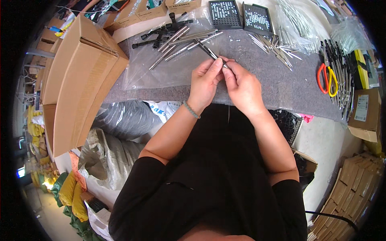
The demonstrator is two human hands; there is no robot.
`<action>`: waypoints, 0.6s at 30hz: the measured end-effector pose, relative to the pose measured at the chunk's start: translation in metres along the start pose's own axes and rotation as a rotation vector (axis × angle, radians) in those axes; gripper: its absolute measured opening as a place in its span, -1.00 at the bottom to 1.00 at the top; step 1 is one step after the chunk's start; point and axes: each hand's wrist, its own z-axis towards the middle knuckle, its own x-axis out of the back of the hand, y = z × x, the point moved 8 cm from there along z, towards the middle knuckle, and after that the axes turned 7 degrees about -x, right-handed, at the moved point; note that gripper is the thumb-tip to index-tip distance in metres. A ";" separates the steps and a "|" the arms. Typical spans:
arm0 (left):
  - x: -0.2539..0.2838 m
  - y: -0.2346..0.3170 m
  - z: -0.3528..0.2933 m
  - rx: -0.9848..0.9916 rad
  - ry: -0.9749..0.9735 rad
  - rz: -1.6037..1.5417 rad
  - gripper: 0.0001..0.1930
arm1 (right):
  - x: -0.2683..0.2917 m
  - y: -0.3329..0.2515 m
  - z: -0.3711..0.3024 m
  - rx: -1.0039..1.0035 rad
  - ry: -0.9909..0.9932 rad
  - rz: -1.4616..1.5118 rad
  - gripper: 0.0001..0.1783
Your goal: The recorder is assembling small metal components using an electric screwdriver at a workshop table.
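Slim black & silver piece pinched in front of me, over the bench

My left grip has it b/w thumb & fingers; my right grip pinches the near end, thumbs almost meeting. It's thin & straight, pointing up-left; part's hidden by my fingers. Just beyond: a pile of shiny metal rods, some w/ holes along them, next to matte black fittings, all on crinkly clear plastic.

Bench top's fuzzy grey cloth; floor is pale & smooth. Workroom's crowded, w/ yellow sacks at far L.

Two black gridded trays hold small shiny bits at the back. R side: scissors w/ red & yellow loops, lying by a row of dark & silver rods. A big cardboard box blocks the bench's L end; flattened cardboard is stacked low R.
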 end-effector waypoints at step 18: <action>-0.002 0.004 0.000 -0.010 -0.026 -0.079 -0.70 | 0.018 -0.013 -0.008 0.156 0.244 -0.137 -0.80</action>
